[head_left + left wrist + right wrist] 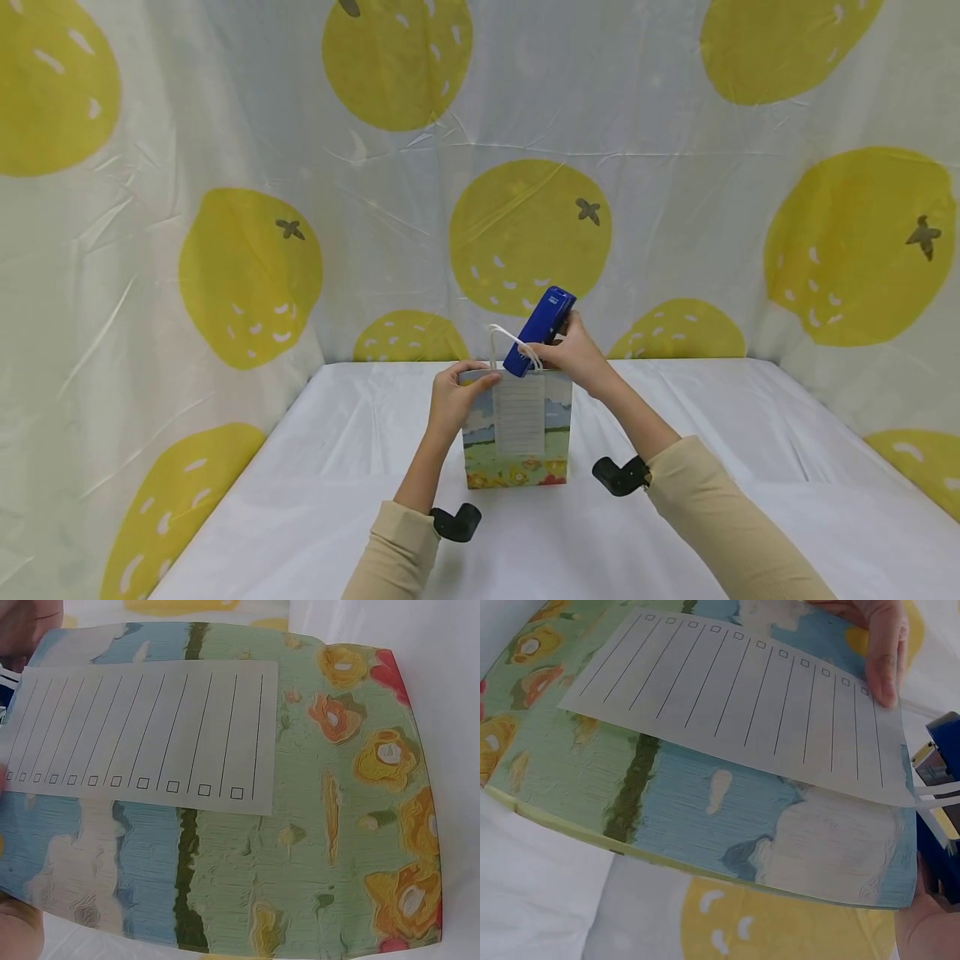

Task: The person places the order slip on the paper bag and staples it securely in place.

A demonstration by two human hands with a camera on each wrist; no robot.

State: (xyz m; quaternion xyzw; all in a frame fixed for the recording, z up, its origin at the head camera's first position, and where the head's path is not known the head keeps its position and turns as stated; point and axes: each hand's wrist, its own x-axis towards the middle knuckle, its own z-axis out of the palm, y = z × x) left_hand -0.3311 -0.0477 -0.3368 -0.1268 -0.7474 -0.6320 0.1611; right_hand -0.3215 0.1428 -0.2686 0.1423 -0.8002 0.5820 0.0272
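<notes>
A paper gift bag [480,458], printed with a meadow, sky and flowers, stands upright on the table. On its front lies a white lined checklist sheet [520,417], whose top end reaches the bag's rim. My left hand [455,398] pinches the top left of the rim, thumb in front. My right hand [579,357] grips a blue stapler [542,327], tilted, with its lower end at the bag's top edge by the white handle [504,330]. In the right wrist view the stapler [930,859] shows partly, at the right edge. The bag's inside is hidden.
White cloth covers the table [360,433]. Behind and at both sides hangs a pale curtain [390,217] with yellow fruit prints. A black wrist camera mount [457,523] sits on the left wrist, another [618,477] on the right.
</notes>
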